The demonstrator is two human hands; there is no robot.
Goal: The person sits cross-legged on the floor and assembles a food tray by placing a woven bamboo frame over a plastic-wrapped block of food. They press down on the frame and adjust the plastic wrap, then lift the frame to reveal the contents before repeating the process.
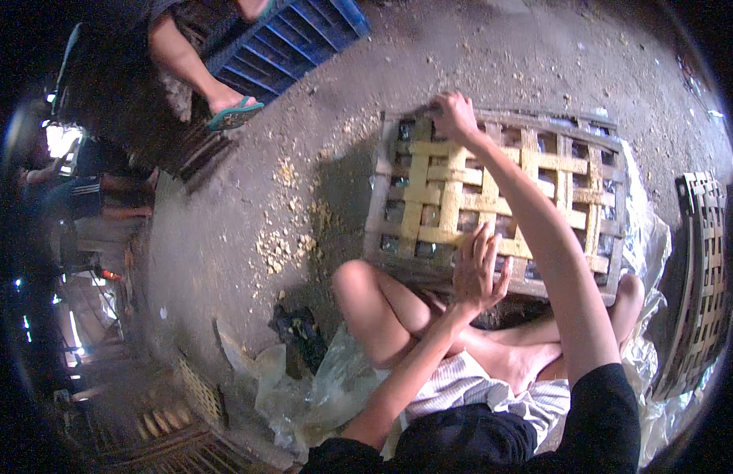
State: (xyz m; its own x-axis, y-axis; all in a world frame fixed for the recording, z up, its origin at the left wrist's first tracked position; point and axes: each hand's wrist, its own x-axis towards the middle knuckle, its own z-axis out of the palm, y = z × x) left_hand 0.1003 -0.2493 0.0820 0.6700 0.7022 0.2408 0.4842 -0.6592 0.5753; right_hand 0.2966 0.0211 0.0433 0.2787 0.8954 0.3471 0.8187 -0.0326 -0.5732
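A rectangular crate [493, 207] of woven yellowish slats in a dark wooden frame lies in front of my crossed legs. Clear plastic and something dark show through its gaps. My left hand [481, 272] rests on the near part of the lattice, fingers stretched and apart. At the far left edge of the crate is my right hand [455, 117], its arm reaching across the weave. Its fingers are curled closed by the frame; what they hold, if anything, is hidden.
Clear plastic sheeting [335, 395] lies by my left knee with a dark bag [299, 336]. Crumbs [283, 245] litter the floor on the left. Another woven panel [702, 276] stands at the right. A person's sandalled foot [234, 110] is beside a blue plastic crate [291, 47].
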